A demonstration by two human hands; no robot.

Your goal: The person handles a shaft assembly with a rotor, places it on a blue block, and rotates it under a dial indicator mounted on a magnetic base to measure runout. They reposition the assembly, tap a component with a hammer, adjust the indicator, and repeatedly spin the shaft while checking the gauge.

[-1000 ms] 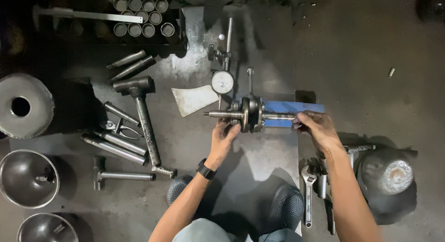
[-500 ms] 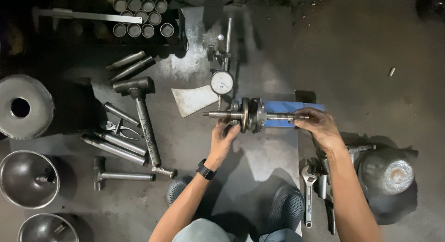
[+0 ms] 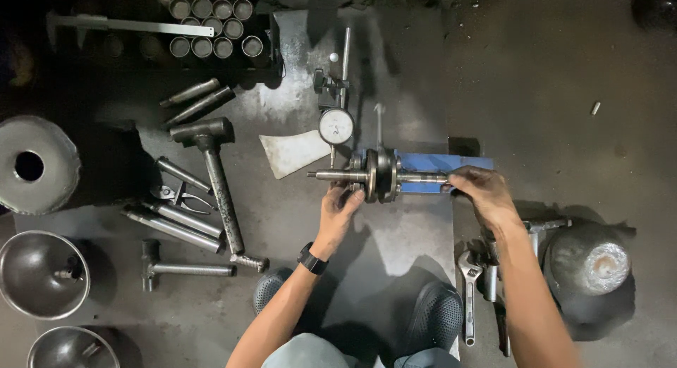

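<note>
A: You are crouching on the workshop floor (image 3: 550, 79), and your left hand (image 3: 340, 207) is cupping the crankshaft (image 3: 381, 175) from below at its flywheel webs, fingers curled loosely against them. What is differing from a second ago?

B: Very little. Your right hand (image 3: 478, 192) is sitting a touch nearer the shaft's right end than before, fingertips pinching it where it is lying across the blue stand (image 3: 441, 163). The crankshaft itself is staying put, level, with the dial gauge (image 3: 336, 126) just behind it.

A: And what are you failing to make out?

B: Whether the gauge's tip is touching the shaft; that contact is too small and dark to tell. Your right fingers are covering the shaft's very end, and part of the blue stand is hiding behind the webs. The metal bowls (image 3: 42, 273) at the left edge are being cut off by the frame, and the adjustable wrench (image 3: 467, 287) is lying partly under your right forearm. The hammer (image 3: 215, 178) is lying well to the left, clear of both hands.
</note>
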